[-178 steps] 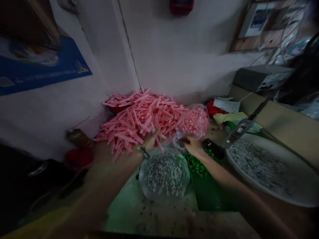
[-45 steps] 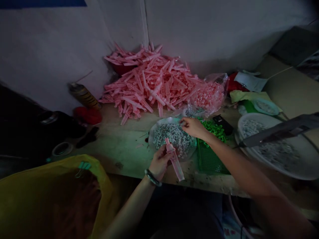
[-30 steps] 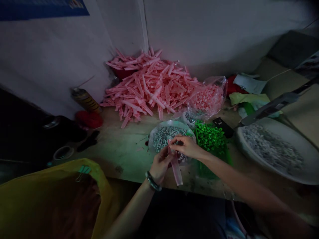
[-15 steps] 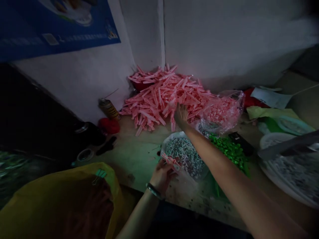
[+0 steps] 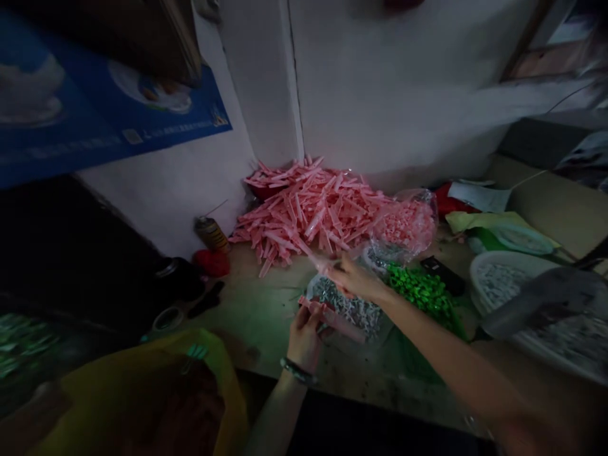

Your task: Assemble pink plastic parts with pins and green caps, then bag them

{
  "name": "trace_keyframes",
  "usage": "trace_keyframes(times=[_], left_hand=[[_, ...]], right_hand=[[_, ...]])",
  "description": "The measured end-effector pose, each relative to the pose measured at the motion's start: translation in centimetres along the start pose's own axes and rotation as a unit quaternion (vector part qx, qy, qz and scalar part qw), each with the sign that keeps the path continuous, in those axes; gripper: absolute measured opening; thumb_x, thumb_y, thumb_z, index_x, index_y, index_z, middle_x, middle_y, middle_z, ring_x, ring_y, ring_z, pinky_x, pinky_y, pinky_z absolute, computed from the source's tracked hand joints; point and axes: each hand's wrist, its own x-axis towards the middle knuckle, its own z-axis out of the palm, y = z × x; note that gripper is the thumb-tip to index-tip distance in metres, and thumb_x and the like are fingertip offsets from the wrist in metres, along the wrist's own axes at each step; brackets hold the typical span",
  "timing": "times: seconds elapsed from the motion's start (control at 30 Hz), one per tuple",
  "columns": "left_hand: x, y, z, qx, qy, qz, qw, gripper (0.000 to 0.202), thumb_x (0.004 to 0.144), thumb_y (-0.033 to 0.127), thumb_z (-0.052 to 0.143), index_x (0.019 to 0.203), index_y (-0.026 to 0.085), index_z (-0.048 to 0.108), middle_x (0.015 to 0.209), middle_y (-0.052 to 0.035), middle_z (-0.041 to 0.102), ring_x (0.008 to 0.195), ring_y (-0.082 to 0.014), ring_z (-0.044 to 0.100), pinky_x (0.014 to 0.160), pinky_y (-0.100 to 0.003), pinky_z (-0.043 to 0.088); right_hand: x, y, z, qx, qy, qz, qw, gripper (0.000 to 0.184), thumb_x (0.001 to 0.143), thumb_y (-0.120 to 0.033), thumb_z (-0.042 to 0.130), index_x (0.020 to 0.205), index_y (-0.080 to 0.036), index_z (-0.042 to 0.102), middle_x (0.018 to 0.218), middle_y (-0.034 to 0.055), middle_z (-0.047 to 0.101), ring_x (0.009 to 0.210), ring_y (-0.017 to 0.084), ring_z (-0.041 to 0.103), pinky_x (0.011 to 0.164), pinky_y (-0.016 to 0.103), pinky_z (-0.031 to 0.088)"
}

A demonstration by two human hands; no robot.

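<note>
Left hand (image 5: 304, 342) curled shut around a long pink plastic strip (image 5: 335, 320); right hand (image 5: 354, 282) reaching out with fingers nearly straight, too blurred to tell if it grips anything.

Both hands are above a clear plastic bag of small grey plastic pieces (image 5: 344, 310). Behind that bag lies a large heap of pink plastic strips (image 5: 308, 212); to its right, a cluster of bright green plastic pieces (image 5: 420, 291), then a round white basin of grey pieces (image 5: 498, 282); to its left, a yellow sack (image 5: 142, 399).
</note>
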Motion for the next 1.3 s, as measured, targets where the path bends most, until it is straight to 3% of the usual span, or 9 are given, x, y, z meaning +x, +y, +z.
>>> trace_keyframes(times=[0.07, 0.13, 0.2, 0.27, 0.43, 0.8, 1.03, 1.17, 1.3], left_hand=[[-0.4, -1.0, 0.6, 0.015, -0.016, -0.004, 1.0, 0.048, 0.063, 0.036, 0.082, 0.102, 0.015, 0.064, 0.097, -0.0085, 0.07, 0.08, -0.0189, 0.067, 0.067, -0.032, 0.057], [-0.9, -2.3, 1.4, 0.023, -0.037, -0.017, 0.999, 0.045, 0.064, 0.035, 0.081, 0.1, 0.015, 0.064, 0.095, -0.0074, 0.069, 0.079, -0.0177, 0.066, 0.068, -0.032, 0.057], [-1.4, -3.7, 2.2, 0.025, -0.053, -0.03, 0.998, 0.044, 0.064, 0.036, 0.08, 0.099, 0.015, 0.064, 0.093, -0.0068, 0.068, 0.078, -0.0168, 0.065, 0.069, -0.032, 0.057], [-1.8, -4.6, 3.0, 0.023, -0.057, -0.036, 0.997, 0.042, 0.065, 0.036, 0.079, 0.097, 0.015, 0.063, 0.09, -0.0059, 0.067, 0.077, -0.0157, 0.063, 0.069, -0.031, 0.057], [-1.9, -5.7, 3.9, -0.035, -0.049, -0.062, 0.996, 0.026, 0.068, 0.032, 0.071, 0.086, 0.016, 0.061, 0.076, -0.0007, 0.06, 0.071, -0.0135, 0.06, 0.068, -0.029, 0.055], [-2.2, -5.8, 4.4, -0.024, -0.083, -0.059, 0.994, 0.015, 0.071, 0.027, 0.062, 0.081, 0.018, 0.058, 0.082, -0.0008, 0.06, 0.075, -0.0142, 0.059, 0.072, -0.029, 0.052], [-2.3, -5.8, 4.6, -0.002, -0.052, -0.065, 0.997, 0.023, 0.073, 0.034, 0.069, 0.086, 0.017, 0.063, 0.081, -0.0014, 0.063, 0.075, -0.0135, 0.06, 0.07, -0.026, 0.051], [-2.1, -6.0, 4.5, 0.009, -0.033, -0.05, 0.998, 0.037, 0.067, 0.038, 0.079, 0.091, 0.015, 0.064, 0.088, -0.0039, 0.067, 0.075, -0.0147, 0.063, 0.068, -0.027, 0.053], [-2.0, -5.3, 4.4, -0.019, -0.007, -0.071, 0.997, 0.039, 0.061, 0.034, 0.084, 0.088, 0.013, 0.064, 0.075, -0.0017, 0.066, 0.063, -0.0121, 0.061, 0.06, -0.025, 0.052]], right_hand=[[-5.7, 1.1, -0.2, -0.109, 0.0, -0.068, 0.992, 0.03, 0.089, -0.042, 0.059, 0.112, -0.023, 0.058, 0.077, -0.0009, 0.066, 0.054, 0.012, 0.057, 0.053, 0.024, 0.045], [-10.0, 2.1, -0.5, -0.216, 0.046, -0.125, 0.967, 0.025, 0.088, -0.034, 0.061, 0.11, -0.025, 0.061, 0.097, 0.0031, 0.069, 0.081, 0.017, 0.066, 0.071, 0.028, 0.051], [-12.5, 3.1, -0.7, -0.271, 0.091, -0.144, 0.947, 0.026, 0.088, -0.028, 0.059, 0.114, -0.025, 0.063, 0.111, 0.0049, 0.067, 0.098, 0.019, 0.064, 0.085, 0.032, 0.051], [-13.7, 4.1, -0.9, -0.279, 0.126, -0.135, 0.942, 0.03, 0.09, -0.026, 0.057, 0.12, -0.025, 0.061, 0.115, 0.0057, 0.066, 0.102, 0.02, 0.064, 0.09, 0.032, 0.051], [-14.7, 5.7, -0.4, -0.278, 0.169, -0.147, 0.934, 0.036, 0.091, -0.024, 0.054, 0.126, -0.023, 0.061, 0.117, 0.0072, 0.066, 0.102, 0.019, 0.065, 0.09, 0.03, 0.053], [-15.1, 6.1, 0.3, -0.323, 0.152, -0.136, 0.924, 0.035, 0.095, -0.027, 0.049, 0.129, -0.024, 0.061, 0.109, 0.0081, 0.066, 0.088, 0.018, 0.067, 0.076, 0.028, 0.055], [-15.1, 6.0, 0.4, -0.343, 0.136, -0.122, 0.922, 0.035, 0.097, -0.03, 0.047, 0.129, -0.025, 0.06, 0.112, 0.0104, 0.064, 0.096, 0.022, 0.066, 0.083, 0.034, 0.054], [-15.4, 6.2, 1.1, -0.342, 0.123, -0.137, 0.922, 0.035, 0.096, -0.023, 0.045, 0.128, -0.025, 0.061, 0.12, 0.0103, 0.06, 0.106, 0.023, 0.062, 0.089, 0.035, 0.053], [-15.5, 6.3, 0.9, -0.299, 0.135, -0.138, 0.935, 0.042, 0.095, -0.022, 0.046, 0.136, -0.025, 0.054, 0.131, 0.0111, 0.054, 0.122, 0.026, 0.052, 0.099, 0.039, 0.047]])
